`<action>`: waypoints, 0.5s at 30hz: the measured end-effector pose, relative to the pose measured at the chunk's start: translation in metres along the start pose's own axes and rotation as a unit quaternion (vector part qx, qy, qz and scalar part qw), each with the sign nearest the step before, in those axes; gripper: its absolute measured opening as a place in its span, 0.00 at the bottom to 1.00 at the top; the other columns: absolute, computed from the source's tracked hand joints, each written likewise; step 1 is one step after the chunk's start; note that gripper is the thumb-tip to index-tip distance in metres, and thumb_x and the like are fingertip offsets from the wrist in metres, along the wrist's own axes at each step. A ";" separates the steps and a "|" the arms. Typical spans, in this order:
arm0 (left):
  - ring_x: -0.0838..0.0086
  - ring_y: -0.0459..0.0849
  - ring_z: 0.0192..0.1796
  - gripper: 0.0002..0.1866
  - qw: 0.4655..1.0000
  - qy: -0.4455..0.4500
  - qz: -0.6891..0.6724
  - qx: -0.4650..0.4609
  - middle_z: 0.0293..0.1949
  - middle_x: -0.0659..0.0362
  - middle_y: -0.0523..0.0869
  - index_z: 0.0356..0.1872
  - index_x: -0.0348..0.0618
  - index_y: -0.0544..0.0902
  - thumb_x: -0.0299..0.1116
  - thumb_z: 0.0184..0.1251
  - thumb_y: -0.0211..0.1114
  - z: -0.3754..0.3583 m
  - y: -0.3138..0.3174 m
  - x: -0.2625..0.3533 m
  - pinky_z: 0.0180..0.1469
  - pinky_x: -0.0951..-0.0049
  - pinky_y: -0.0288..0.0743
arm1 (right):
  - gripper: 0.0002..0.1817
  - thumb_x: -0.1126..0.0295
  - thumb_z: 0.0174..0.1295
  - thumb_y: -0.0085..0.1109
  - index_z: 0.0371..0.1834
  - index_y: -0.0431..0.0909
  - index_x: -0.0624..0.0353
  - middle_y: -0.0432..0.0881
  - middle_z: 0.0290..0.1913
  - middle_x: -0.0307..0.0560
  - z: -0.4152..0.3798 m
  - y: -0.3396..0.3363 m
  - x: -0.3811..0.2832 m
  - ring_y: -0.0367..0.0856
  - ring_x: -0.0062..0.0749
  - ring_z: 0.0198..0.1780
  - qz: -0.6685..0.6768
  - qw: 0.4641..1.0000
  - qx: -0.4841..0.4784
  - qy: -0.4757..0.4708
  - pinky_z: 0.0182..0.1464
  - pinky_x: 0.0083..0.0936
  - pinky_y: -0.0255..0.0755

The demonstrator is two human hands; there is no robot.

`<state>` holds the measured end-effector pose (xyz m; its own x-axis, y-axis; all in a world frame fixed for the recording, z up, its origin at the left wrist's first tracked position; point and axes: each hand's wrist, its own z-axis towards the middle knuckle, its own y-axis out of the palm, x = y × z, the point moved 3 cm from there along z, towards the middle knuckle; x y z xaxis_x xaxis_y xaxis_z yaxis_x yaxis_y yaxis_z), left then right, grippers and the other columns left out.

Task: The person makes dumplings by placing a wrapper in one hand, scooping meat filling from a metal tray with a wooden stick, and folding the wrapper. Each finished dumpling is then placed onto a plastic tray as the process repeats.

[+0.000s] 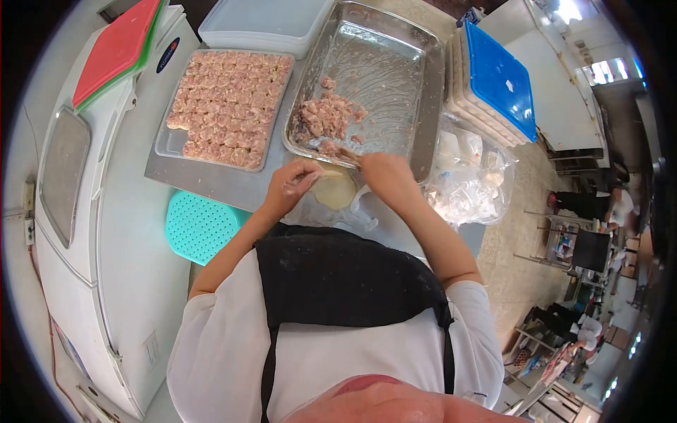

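My left hand (295,185) is closed, holding a thin pale wrapper at the near edge of the metal tray (436,92). In my right hand (384,176) is a thin wooden spatula (348,155), its tip at the meat in the tray's near left corner. A mound of pink minced meat (326,116) lies in the tray's left part. Between my hands, a stack of round pale wrappers (334,192) rests on a plastic bag (358,217). Filled dumplings (229,106) stand in rows in a clear tray (169,143) at the left, with a gap in its near left corner.
Stacked trays with a blue lid (497,77) are at the right, above a clear bag of pale pieces (469,176). Clear lids (264,21) lie behind the dumplings. A turquoise stool (201,225) and white freezer (134,211) are at the left. People stand far right.
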<state>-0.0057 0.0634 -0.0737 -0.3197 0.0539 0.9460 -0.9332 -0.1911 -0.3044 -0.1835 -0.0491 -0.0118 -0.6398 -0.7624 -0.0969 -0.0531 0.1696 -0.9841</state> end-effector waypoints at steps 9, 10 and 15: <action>0.82 0.79 0.40 0.08 0.966 -0.075 -0.238 -0.063 0.35 0.63 0.84 0.35 0.35 0.83 0.32 0.65 0.65 0.010 -0.018 0.002 0.43 0.78 0.74 | 0.16 0.61 0.65 0.52 0.30 0.83 0.62 0.82 0.26 0.56 0.034 -0.001 0.011 0.82 0.50 0.31 0.280 0.956 -0.090 -0.002 0.36 0.41 0.75; 0.82 0.79 0.39 0.09 0.941 -0.152 -0.289 -0.095 0.34 0.62 0.84 0.34 0.35 0.83 0.32 0.65 0.65 0.012 -0.016 0.001 0.42 0.78 0.74 | 0.18 0.59 0.67 0.51 0.32 0.83 0.62 0.82 0.26 0.57 0.029 -0.012 0.014 0.82 0.52 0.31 0.302 0.945 -0.119 0.050 0.37 0.42 0.74; 0.80 0.78 0.41 0.06 0.990 0.039 -0.085 -0.110 0.36 0.62 0.83 0.36 0.37 0.82 0.30 0.66 0.64 0.019 -0.011 0.015 0.45 0.75 0.72 | 0.19 0.57 0.68 0.51 0.33 0.83 0.62 0.82 0.27 0.57 0.048 -0.012 0.006 0.83 0.54 0.33 0.162 0.986 -0.022 0.026 0.39 0.45 0.74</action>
<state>0.0030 0.0477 -0.0536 -0.1592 0.1447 0.9766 -0.9850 0.0438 -0.1670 -0.1497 -0.0854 -0.0073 -0.6669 -0.6311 -0.3961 0.1274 0.4272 -0.8951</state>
